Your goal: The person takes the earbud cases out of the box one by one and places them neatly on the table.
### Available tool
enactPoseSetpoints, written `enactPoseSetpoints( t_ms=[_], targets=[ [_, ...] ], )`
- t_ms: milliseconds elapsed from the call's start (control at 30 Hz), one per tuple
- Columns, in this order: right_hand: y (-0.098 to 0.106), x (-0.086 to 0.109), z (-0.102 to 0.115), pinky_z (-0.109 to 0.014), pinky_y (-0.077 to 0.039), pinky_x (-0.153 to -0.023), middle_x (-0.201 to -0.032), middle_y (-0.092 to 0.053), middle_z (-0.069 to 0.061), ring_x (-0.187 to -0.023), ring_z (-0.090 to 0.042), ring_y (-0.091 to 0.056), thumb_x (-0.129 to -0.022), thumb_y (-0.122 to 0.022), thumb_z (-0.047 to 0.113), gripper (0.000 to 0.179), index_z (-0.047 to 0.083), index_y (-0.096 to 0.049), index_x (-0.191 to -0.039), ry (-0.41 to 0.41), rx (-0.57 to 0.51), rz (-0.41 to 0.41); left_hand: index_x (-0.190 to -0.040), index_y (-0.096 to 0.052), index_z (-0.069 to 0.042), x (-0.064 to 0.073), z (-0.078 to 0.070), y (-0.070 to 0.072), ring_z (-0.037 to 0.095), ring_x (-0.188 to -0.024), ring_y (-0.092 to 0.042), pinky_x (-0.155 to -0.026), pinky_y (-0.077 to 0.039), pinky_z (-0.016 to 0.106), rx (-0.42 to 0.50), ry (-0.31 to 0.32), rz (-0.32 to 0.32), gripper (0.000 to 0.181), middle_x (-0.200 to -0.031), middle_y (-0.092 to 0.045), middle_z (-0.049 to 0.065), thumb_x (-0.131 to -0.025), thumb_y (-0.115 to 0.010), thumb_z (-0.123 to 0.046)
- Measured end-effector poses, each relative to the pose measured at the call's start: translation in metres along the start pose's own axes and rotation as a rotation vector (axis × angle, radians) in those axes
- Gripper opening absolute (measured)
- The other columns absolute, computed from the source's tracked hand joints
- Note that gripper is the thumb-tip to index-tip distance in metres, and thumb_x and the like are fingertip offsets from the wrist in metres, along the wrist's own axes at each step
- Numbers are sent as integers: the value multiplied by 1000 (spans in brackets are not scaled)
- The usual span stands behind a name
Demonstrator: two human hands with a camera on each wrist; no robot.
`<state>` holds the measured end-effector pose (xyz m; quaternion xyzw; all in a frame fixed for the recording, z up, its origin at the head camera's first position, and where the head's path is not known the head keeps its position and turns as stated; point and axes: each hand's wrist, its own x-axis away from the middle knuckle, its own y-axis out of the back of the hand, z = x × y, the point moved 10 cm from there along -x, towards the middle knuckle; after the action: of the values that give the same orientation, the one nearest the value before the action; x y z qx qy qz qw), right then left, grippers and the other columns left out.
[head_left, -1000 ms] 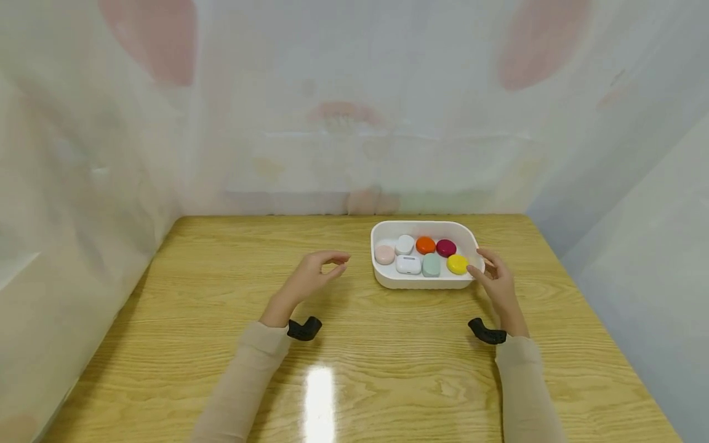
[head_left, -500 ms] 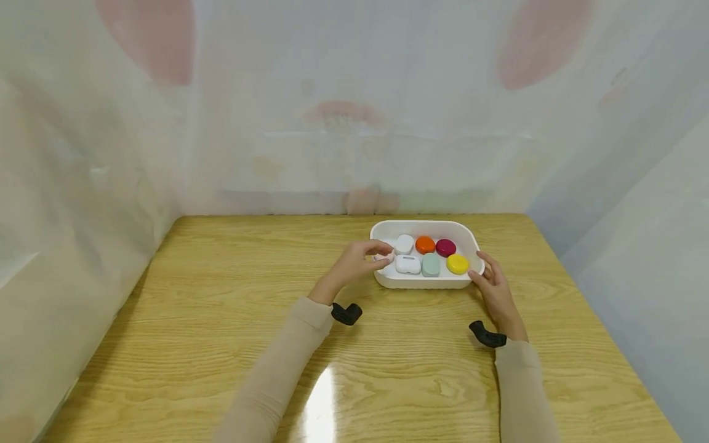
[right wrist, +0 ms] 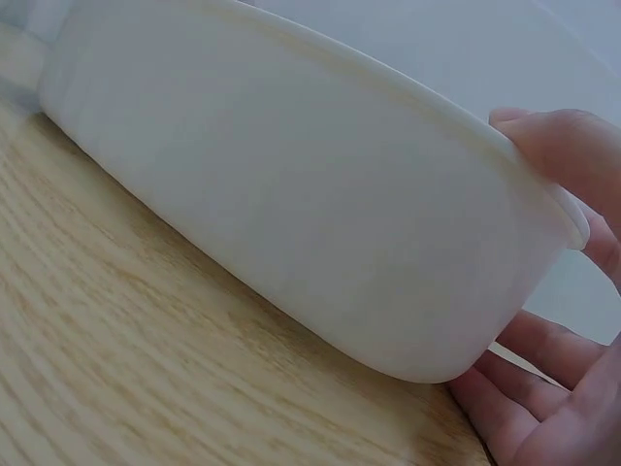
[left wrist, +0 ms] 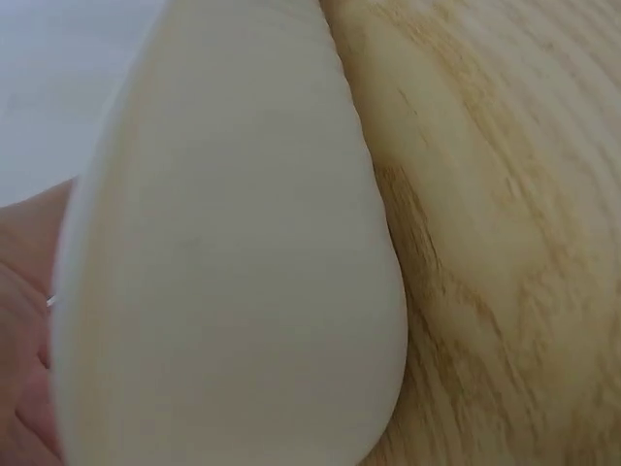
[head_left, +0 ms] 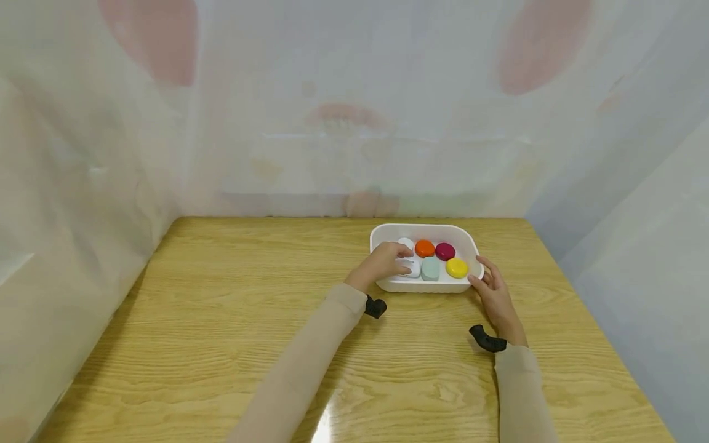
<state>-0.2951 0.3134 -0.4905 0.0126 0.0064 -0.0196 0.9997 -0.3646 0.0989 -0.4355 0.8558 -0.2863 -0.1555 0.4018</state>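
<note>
My left hand (head_left: 383,261) reaches over the left end of a white bin (head_left: 425,287), fingers and thumb spread over a white earbud case (head_left: 414,269). In the left wrist view, the bin's outer wall (left wrist: 243,243) hides most of that hand. My right hand (head_left: 495,298) grips the bin's right end; in the right wrist view its thumb (right wrist: 572,146) lies on the rim and the other fingers go round the outside. Beside the earbud case sit a pale green case (head_left: 430,269), a white rounded case (head_left: 406,243) and a yellow round case (head_left: 456,268).
An orange round case (head_left: 424,248) and a dark red one (head_left: 445,251) lie along the back of the bin. The bin stands on a wood-grain table (head_left: 249,307), near its far edge. A pale printed curtain (head_left: 343,160) hangs behind and at both sides.
My left hand has moved right from the tabletop, past the pale pink case, to the white earbud case. It now hides the pink case. My right hand has stayed at the bin's right end.
</note>
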Motion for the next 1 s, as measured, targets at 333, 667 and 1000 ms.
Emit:
enactPoseSetpoints(
  t_ms=[333,667,1000],
  targets=[
    [0,1,1,0,-44,-87,-120,-51,16,-106,12,-51,-98,-55,21,59,19,-28,-151,7,22,14,-124,-66,-13,-9,5,-10,16,-111,-63,-104,-49,26,-235,123,40,43,-120,-70,1,-83,-76,-24],
    [-3,1,3,-1,-46,-86,-117,-55,17,-100,12,-55,-99,-53,14,57,16,-28,-150,36,0,22,-112,-72,-20,-6,11,-13,13,-102,-63,-92,-52,26,-375,204,33,35,-113,-70,-3,-79,-79,-30],
    [-3,0,1,-1,-46,-87,-119,-53,16,-103,11,-56,-98,-55,15,58,15,-29,-150,27,-25,19,-117,-71,-14,-7,10,-9,18,-108,-62,-102,-49,29,-256,168,-9,42,-119,-71,0,-78,-80,-28]
  ],
)
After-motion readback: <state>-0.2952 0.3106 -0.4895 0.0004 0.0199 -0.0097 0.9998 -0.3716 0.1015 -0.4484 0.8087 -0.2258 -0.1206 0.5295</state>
